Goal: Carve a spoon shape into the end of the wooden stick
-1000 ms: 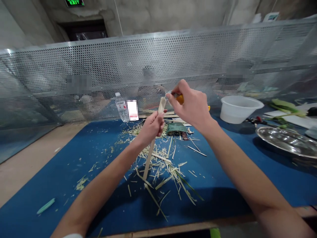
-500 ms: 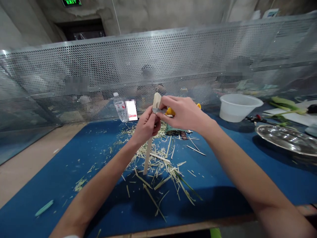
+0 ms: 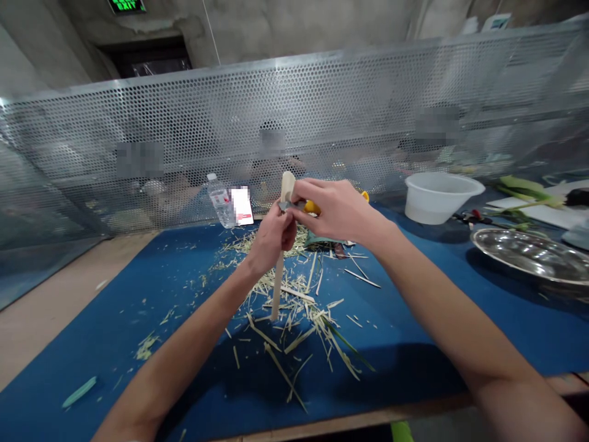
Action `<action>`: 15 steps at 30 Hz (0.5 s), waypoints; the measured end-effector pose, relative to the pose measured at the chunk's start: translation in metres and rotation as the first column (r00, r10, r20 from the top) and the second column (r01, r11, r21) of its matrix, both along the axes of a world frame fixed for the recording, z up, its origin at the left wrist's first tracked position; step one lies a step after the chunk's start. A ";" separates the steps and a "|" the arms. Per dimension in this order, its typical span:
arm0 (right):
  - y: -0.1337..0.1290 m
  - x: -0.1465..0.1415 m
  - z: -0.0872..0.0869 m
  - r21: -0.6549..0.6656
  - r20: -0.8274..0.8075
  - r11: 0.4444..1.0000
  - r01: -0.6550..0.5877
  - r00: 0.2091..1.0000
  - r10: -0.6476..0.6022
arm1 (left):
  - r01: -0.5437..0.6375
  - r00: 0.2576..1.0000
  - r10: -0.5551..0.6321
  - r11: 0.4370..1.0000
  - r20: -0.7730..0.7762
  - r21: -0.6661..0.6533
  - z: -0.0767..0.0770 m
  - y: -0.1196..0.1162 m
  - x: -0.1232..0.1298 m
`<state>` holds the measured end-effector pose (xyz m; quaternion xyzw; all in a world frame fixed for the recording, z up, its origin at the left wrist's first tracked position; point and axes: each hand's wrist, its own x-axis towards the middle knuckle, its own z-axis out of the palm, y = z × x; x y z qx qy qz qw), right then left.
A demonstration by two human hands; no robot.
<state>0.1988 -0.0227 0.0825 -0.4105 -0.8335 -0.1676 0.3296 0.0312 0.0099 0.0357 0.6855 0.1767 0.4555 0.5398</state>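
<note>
My left hand (image 3: 272, 238) is closed around a pale wooden stick (image 3: 278, 285), which stands nearly upright. Its broader, rounded top (image 3: 288, 180) rises above my fingers. In my closed right hand (image 3: 338, 209) is a yellow-handled knife (image 3: 313, 207); its grey blade lies against the stick just below that top. The fingers hide most of the knife. Both hands are close together above the table. Below them, pale wood shavings (image 3: 294, 307) lie scattered on the blue mat (image 3: 184, 319).
A water bottle (image 3: 221, 201) and a lit phone (image 3: 242, 205) stand behind the shavings. At the right are a white plastic tub (image 3: 435, 199) and a shiny metal tray (image 3: 529, 252). A perforated metal screen (image 3: 322, 110) crosses the back, with people behind it. A teal strip (image 3: 80, 393) lies front left.
The stick's lower end has swung slightly right, so it stands straighter. Both hands keep their hold, with the blade still against the stick. The view has shifted a little.
</note>
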 end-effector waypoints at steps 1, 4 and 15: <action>0.000 0.001 0.000 0.006 0.008 1.000 -0.004 1.000 0.004 | -0.004 1.000 0.004 1.000 -0.007 0.027 -0.001 0.000 0.001; 0.001 0.002 0.000 0.009 0.032 1.000 -0.016 0.999 0.016 | -0.043 0.998 0.048 0.992 -0.037 0.123 -0.003 -0.002 0.003; 0.008 -0.017 -0.011 0.107 0.027 0.968 0.225 0.973 -0.229 | -0.214 0.977 0.214 0.975 0.001 0.060 0.001 -0.010 0.010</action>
